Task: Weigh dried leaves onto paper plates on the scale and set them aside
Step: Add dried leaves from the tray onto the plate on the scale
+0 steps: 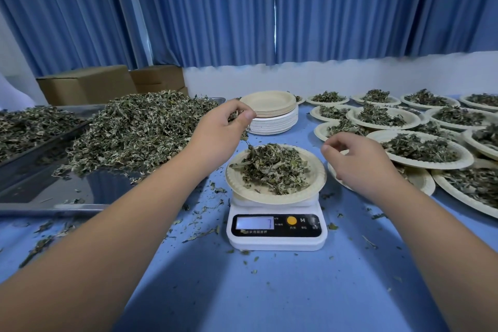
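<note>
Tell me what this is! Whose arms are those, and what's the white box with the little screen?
Those are a person's arms. The camera sits on their head, so you see what they see: a blue table. The white box is a kitchen scale, which tells how heavy things are. A paper plate of dried leaves rests on it. The left hand pinches a few loose leaves. The right hand hovers beside the plate, holding nothing I can see. On the left, a big pile of leaves lies on a metal tray. Behind the scale is a stack of empty plates; on the right lie many filled plates.
</note>
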